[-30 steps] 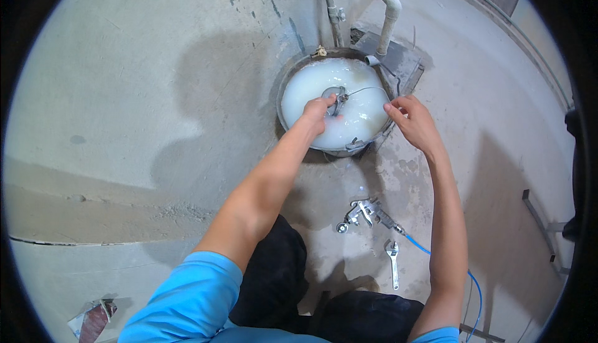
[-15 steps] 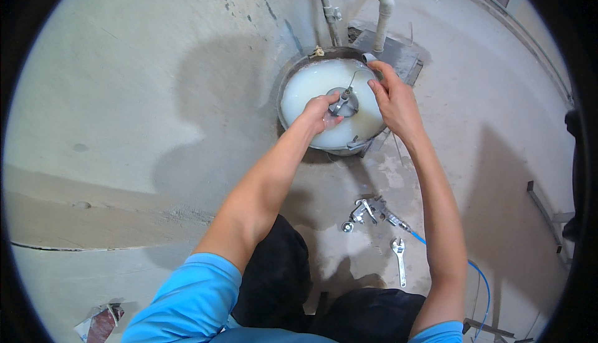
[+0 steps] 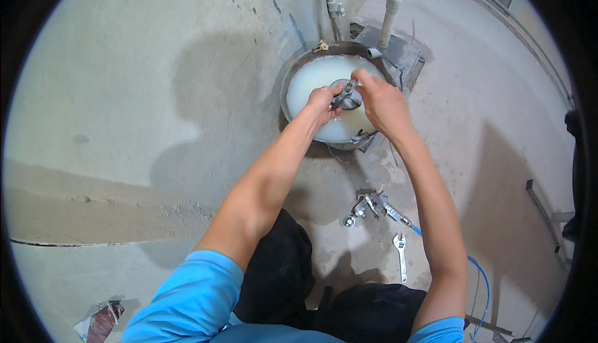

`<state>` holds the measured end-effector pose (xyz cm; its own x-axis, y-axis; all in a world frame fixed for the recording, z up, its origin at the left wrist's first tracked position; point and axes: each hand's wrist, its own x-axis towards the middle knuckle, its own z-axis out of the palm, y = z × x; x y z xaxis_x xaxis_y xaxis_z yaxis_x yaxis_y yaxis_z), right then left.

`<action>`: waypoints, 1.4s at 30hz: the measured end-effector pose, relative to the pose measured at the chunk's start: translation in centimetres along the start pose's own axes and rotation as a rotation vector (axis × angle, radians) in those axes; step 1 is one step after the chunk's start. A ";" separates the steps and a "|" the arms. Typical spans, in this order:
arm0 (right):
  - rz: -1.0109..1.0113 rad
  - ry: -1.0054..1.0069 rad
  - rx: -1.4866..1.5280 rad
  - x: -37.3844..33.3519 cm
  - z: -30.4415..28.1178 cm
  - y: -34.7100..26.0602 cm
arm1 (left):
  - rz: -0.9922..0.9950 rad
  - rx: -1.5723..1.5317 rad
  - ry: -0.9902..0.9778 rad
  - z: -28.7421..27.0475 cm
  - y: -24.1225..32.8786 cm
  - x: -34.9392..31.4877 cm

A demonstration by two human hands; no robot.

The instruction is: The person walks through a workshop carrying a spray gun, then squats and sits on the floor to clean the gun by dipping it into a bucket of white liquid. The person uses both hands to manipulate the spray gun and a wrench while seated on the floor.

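Over a round tub (image 3: 285,103) of milky liquid, my left hand (image 3: 324,103) is closed round the edge of a grey metal cup lid (image 3: 350,101) with a short threaded fitting on top. The lid is held just above the liquid and slightly tilted. My right hand (image 3: 381,101) bends over it from the right, its fingertips pinched together at the top of the fitting. A thin wire seems to be in that pinch, mostly hidden by the fingers. On the floor below the tub lies a silver spray gun (image 3: 372,206), and near it an adjustable wrench (image 3: 400,257).
A blue air hose (image 3: 484,281) runs from the spray gun past my right arm. Pale pipes (image 3: 391,9) come down behind the tub beside a dark slab (image 3: 408,56). Metal bars (image 3: 543,215) lie at the right. A crumpled packet (image 3: 99,322) is at the lower left.
My right hand has moved left and inward from the tub's right rim to the fitting on the lid. The wire that arced between them no longer shows clearly. My left hand keeps its hold.
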<state>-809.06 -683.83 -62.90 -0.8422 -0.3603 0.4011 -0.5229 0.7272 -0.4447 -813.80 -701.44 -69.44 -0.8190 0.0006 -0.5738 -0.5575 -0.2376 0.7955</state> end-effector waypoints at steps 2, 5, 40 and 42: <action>0.141 0.193 0.212 0.4 -0.3 -0.2 | -0.007 0.042 0.003 0.2 0.3 -0.2; 0.149 0.263 0.272 0.7 0.1 0.7 | 0.002 0.067 -0.045 0.4 0.4 -0.4; 0.170 0.289 0.120 1.1 1.0 2.0 | 0.184 0.198 -0.037 1.1 1.5 -1.5; 0.061 0.448 0.192 2.6 -1.5 2.3 | 0.190 0.257 0.060 0.6 0.6 -0.5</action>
<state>-812.27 -682.23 -61.70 -0.7546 -0.0027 0.6562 -0.5249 0.6028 -0.6010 -813.84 -701.00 -68.56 -0.9066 -0.0795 -0.4144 -0.4173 0.0248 0.9084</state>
